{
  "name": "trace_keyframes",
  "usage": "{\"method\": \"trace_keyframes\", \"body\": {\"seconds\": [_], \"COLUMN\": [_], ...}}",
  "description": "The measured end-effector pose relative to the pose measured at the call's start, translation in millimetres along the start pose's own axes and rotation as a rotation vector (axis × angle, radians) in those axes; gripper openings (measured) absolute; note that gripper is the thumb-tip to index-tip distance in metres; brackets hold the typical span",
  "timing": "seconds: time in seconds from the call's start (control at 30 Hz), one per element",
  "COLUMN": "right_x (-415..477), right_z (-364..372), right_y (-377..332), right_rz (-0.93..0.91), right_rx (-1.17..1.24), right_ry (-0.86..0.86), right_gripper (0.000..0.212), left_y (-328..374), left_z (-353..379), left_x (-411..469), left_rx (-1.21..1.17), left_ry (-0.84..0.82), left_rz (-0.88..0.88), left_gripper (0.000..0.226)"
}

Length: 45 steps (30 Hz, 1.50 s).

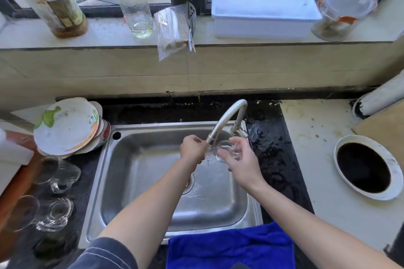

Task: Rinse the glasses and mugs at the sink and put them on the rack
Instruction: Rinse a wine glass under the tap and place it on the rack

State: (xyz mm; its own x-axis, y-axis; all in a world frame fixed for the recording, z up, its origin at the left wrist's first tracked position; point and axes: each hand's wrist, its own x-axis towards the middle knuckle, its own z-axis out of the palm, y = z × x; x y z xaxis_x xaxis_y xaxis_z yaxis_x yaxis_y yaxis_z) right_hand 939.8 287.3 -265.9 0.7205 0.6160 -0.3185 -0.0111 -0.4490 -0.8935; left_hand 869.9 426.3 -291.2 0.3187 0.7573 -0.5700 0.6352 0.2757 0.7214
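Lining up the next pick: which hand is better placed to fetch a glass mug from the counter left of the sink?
Left. The left hand is nearer the mugs; the right hand has its grip round the glass under the faucet.

We find the widest passage over the left and near parts of the sink (131, 181), while under the faucet (227, 118) our left hand (193, 148), our right hand (242, 164) and the glass (225, 152) it grips crowd the far right corner. On the left, the stack of plates (65, 126) at the sink's far corner and the glass mugs (61, 172) just beside its rim hem us in. On the right, the pale counter (317, 137) gives room up to the round hole (364, 167) and white pipe (382, 98), and a blue cloth (229, 247) drapes the near edge.
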Motion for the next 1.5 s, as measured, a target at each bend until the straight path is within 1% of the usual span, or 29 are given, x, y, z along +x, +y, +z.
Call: {"method": "trace_keyframes", "body": {"seconds": [0.03,0.07,0.1,0.17,0.23,0.27,0.33,0.4,0.43,0.5,0.57,0.63,0.7,0.77,0.83,0.87,0.9,0.97,1.0,1.07,1.13,1.2,1.23,1.27,1.33,1.37,1.43,1.47,1.5], "right_x": [-0.4,2.5,6.3,14.2,15.7,13.9,9.3,3.3,0.5,-1.3,-2.4,-3.7,-0.1,7.2,11.1,11.7,10.7,8.6,7.8,6.9,10.7,17.9,21.3,24.2,29.2,32.2,36.7,39.0,40.8], "right_z": [1.4,2.5,1.3,-5.0,-13.1,-15.6,-14.5,-7.1,-3.7,2.3,5.8,6.0,3.5,-0.7,-5.5,-7.9,-9.8,-12.1,-12.2,-12.4,-14.3,-16.1,-15.5,-13.3,-5.1,0.7,14.5,20.9,26.9], "right_y": [0.6,4.1,5.5,9.2,22.2,30.0,43.5,46.6,45.5,44.0,39.8,31.7,26.5,22.5,16.5,15.6,14.6,12.3,11.3,7.5,6.2,6.1,4.5,3.3,-3.9,-7.2,-12.2,-15.4,-19.7], "right_rz": [-0.058,-0.044,0.045,0.406,0.738,0.834,0.933,0.979,0.974,0.870,0.685,0.494,0.366,0.408,0.596,0.661,0.680,0.577,0.486,0.340,0.291,0.250,0.203,0.131,-0.042,-0.105,-0.119,-0.069,0.005], "right_rx": [-0.025,0.007,0.103,0.355,0.492,0.524,0.579,0.629,0.664,0.698,0.635,0.505,0.354,0.266,0.284,0.283,0.272,0.273,0.277,0.281,0.210,0.019,-0.141,-0.343,-0.749,-0.855,-0.825,-0.716,-0.557], "right_ry": [0.004,0.015,0.030,0.022,-0.101,-0.176,-0.293,-0.332,-0.311,-0.214,-0.129,-0.062,0.044,0.117,0.027,-0.048,-0.120,-0.219,-0.250,-0.337,-0.445,-0.522,-0.531,-0.516,-0.409,-0.346,-0.304,-0.333,-0.377], "right_gripper": [0.039,0.037,0.035,0.031,0.033,0.036,0.045,0.052,0.054,0.053,0.042,0.029,0.021,0.030,0.044,0.050,0.053,0.055,0.051,0.042,0.044,0.050,0.052,0.053,0.050,0.048,0.057,0.060,0.055], "left_y": [1.1,2.8,5.9,12.2,17.2,18.9,20.3,18.1,16.6,12.3,9.1,8.9,9.6,6.9,2.8,1.4,1.2,4.2,5.7,6.3,5.9,5.4,6.7,8.8,13.8,16.1,17.5,16.0,13.4], "left_z": [-0.3,-0.4,-0.6,-1.6,-2.3,-2.0,-1.1,-0.7,0.1,2.4,2.8,0.7,3.0,8.5,11.1,10.3,8.0,-0.9,-6.1,-15.5,-22.9,-24.4,-23.9,-23.2,-23.9,-26.4,-36.3,-42.9,-49.7], "left_x": [-0.8,-2.5,-4.4,-9.7,-15.3,-19.2,-25.8,-27.2,-25.5,-18.7,-11.8,-9.6,-14.3,-23.6,-27.9,-25.1,-20.2,-13.5,-12.2,-9.6,-9.0,-8.1,-10.0,-13.4,-17.4,-17.1,-10.6,-6.0,-2.6], "left_rx": [-0.031,-0.050,-0.063,-0.091,-0.175,-0.253,-0.446,-0.625,-0.688,-0.701,-0.663,-0.557,-0.355,-0.127,0.059,0.150,0.239,0.309,0.244,-0.022,-0.287,-0.447,-0.469,-0.464,-0.473,-0.502,-0.536,-0.506,-0.444], "left_ry": [-0.034,-0.087,-0.148,-0.278,-0.398,-0.468,-0.605,-0.656,-0.641,-0.510,-0.321,-0.164,-0.083,-0.078,-0.094,-0.086,-0.075,-0.128,-0.188,-0.291,-0.318,-0.345,-0.363,-0.375,-0.381,-0.376,-0.340,-0.300,-0.249], "left_rz": [-0.030,-0.031,-0.010,0.068,0.106,0.081,-0.021,-0.131,-0.180,-0.265,-0.326,-0.316,-0.188,0.076,0.269,0.301,0.294,0.177,0.073,-0.164,-0.251,-0.219,-0.183,-0.144,-0.079,-0.064,-0.066,-0.070,-0.070], "left_gripper": [0.009,0.015,0.022,0.026,0.020,0.015,0.006,0.013,0.013,0.008,0.014,0.025,0.027,0.019,0.016,0.016,0.016,0.019,0.021,0.025,0.027,0.022,0.023,0.024,0.014,0.009,0.018,0.021,0.024]}}
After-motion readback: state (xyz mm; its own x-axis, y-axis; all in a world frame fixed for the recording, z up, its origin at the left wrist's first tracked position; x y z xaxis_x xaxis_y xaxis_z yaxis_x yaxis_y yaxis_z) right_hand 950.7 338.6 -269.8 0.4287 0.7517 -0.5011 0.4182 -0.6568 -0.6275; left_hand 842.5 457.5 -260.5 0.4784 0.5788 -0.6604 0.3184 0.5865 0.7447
